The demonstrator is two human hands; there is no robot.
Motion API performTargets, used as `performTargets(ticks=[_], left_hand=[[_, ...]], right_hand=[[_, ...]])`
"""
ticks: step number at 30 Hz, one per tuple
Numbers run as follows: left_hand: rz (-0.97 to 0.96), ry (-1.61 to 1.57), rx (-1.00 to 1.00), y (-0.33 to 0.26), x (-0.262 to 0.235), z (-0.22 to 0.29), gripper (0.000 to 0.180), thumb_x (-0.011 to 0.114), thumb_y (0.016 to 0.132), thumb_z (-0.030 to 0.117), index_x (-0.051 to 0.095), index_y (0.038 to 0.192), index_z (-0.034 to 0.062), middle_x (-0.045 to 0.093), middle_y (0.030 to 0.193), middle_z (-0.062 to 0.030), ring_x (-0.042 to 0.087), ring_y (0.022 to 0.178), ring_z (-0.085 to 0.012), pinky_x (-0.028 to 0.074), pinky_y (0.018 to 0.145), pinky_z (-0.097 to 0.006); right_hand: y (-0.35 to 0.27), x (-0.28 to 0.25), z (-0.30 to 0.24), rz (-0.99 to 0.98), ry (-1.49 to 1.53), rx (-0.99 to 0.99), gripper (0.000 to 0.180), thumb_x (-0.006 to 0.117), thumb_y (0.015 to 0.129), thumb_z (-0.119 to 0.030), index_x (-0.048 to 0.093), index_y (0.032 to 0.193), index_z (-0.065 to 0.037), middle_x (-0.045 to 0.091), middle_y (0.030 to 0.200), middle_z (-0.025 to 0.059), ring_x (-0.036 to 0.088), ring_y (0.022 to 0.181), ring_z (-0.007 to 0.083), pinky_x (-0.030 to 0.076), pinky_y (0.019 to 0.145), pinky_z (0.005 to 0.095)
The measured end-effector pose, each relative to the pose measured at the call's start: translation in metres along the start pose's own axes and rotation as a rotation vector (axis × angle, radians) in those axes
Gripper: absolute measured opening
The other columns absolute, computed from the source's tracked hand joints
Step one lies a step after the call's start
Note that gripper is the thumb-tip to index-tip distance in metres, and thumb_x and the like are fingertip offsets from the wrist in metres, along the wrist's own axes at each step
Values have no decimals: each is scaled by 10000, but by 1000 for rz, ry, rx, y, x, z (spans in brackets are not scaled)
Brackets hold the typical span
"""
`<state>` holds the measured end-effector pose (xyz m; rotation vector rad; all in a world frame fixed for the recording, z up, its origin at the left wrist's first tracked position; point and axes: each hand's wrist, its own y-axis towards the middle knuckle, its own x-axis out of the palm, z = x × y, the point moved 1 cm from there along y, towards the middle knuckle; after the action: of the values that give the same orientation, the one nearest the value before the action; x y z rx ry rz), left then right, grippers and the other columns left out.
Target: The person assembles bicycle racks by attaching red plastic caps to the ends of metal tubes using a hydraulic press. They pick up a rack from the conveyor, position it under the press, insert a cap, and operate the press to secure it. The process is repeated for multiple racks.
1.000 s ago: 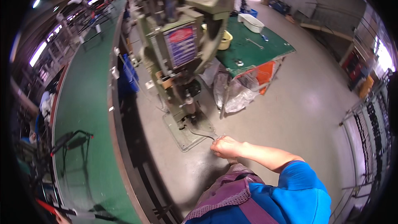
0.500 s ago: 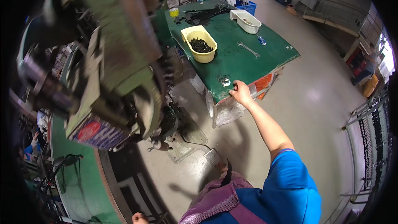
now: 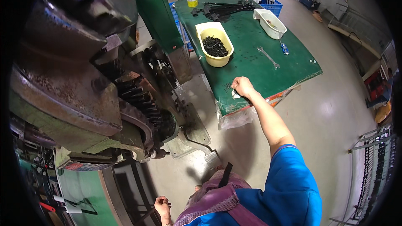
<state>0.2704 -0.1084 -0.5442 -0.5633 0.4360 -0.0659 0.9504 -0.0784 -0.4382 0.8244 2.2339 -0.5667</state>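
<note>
My right hand (image 3: 243,87) reaches out to the near corner of the green table (image 3: 251,77), its fingers pinched together at the tabletop. Beside the fingertips lie a small pile of tiny black pieces (image 3: 228,86) and a small white object (image 3: 235,94). Whatever the pinch holds is too small or hidden to make out. Low in the picture, my left hand (image 3: 162,206) hangs near my lap with its fingers curled in; their contents are hidden. A cream tub (image 3: 217,61) full of short black pieces (image 3: 215,47) stands farther back on the table.
A large machine (image 3: 75,113) fills the left side, with a foot pedal (image 3: 212,160) below it. On the table are a white tub (image 3: 268,26), a wrench (image 3: 268,57), a blue-handled tool (image 3: 284,49), long black parts (image 3: 228,9) and yellow tape (image 3: 192,2).
My right hand has moved from the table's edge inward to the small black pieces. My left hand has come farther into view. The machine appears larger and the whole view has shifted.
</note>
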Motion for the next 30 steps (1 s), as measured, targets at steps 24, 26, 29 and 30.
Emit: performTargets(ticks=[24, 26, 29, 30], left_hand=[[3, 16, -107, -32, 2, -30, 66, 603, 884, 25, 620, 946, 10, 611, 729, -29, 576, 547, -118, 473, 493, -270], [20, 9, -143, -39, -1, -42, 71, 606, 883, 26, 621, 950, 11, 611, 726, -30, 576, 541, -120, 466, 483, -272], [49, -7, -171, -45, -5, -62, 68, 615, 877, 28, 628, 940, 9, 615, 716, -32, 575, 527, -122, 462, 469, -275], [49, -6, -163, -47, -5, -67, 66, 616, 874, 26, 629, 936, 7, 615, 714, -33, 575, 528, -121, 466, 472, -275]], right_hand=[[-202, 183, -232, -582, 906, -541, 80, 597, 919, -75, 630, 916, -2, 652, 749, 32, 625, 693, 112, 513, 640, 269], [-201, 189, -236, -571, 837, -518, 104, 606, 922, -101, 635, 895, -5, 656, 740, 30, 626, 686, 111, 513, 636, 267], [-198, 190, -238, -577, 728, -487, 147, 611, 922, -120, 642, 835, -6, 664, 718, 31, 632, 660, 117, 520, 625, 278], [-196, 190, -237, -607, 751, -469, 148, 609, 923, -121, 644, 837, -6, 667, 722, 34, 634, 658, 118, 522, 624, 281]])
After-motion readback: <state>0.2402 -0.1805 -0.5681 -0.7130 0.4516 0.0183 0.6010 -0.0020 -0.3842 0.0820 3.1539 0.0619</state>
